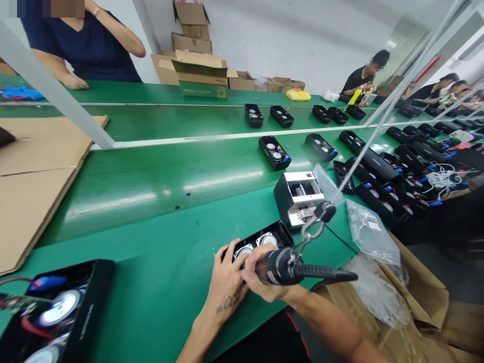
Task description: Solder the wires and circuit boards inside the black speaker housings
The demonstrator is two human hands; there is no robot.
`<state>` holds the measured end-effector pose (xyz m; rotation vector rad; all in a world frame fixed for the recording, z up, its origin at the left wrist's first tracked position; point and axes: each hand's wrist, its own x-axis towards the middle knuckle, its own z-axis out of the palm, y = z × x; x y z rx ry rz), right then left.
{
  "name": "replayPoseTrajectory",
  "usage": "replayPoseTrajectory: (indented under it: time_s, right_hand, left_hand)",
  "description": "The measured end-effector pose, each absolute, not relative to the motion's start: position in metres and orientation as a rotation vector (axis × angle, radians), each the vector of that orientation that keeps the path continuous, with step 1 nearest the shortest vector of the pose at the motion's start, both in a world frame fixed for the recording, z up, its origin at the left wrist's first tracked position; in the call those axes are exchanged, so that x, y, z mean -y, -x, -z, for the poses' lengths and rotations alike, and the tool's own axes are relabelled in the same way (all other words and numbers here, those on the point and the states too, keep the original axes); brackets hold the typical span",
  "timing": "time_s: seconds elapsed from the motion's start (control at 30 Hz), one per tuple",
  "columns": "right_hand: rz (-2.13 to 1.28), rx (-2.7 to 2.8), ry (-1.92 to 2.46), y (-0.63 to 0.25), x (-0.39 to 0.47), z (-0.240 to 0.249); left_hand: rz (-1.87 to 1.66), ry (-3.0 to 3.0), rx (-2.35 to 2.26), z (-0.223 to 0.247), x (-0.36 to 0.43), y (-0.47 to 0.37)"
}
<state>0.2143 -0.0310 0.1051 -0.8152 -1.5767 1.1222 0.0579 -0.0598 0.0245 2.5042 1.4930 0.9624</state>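
Observation:
My right hand (262,280) is wrapped round a black electric screwdriver (282,267), tilted over the work and hung from a thin cable by a metal hook. Its tip is hidden behind my fingers. My left hand (227,277) grips the near left end of a black speaker housing (283,233) on the green mat. Two round speaker drivers (266,240) show inside the housing, partly covered by my hands. Just beyond it stands a black and silver boxy machine (298,196), perhaps a screw feeder.
Another speaker housing (96,302) with wires lies at the near left, beside a cardboard sheet (41,166). Several housings (378,161) crowd the right. Plastic bags (372,232) and cardboard (419,292) lie at my right. A white frame post (71,96) rises left; co-workers sit beyond.

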Motion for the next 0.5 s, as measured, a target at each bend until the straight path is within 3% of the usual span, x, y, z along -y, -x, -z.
replayPoseTrajectory:
  time_s: [0.13, 0.33, 0.5]
  right_hand:
    - [-0.865, 1.692, 0.743, -0.212, 0.034, -0.1]
    - [-1.032, 1.374, 0.713, -0.237, 0.022, -0.111]
    - [-0.624, 0.978, 0.902, -0.307, -0.032, -0.138]
  left_hand:
    - [-0.918, -2.54, -1.514, -0.027, 0.059, -0.059]
    - [-0.851, -2.696, -1.41, -0.025, 0.06, -0.039]
    - [-0.915, -2.765, -1.329, -0.025, 0.071, -0.007]
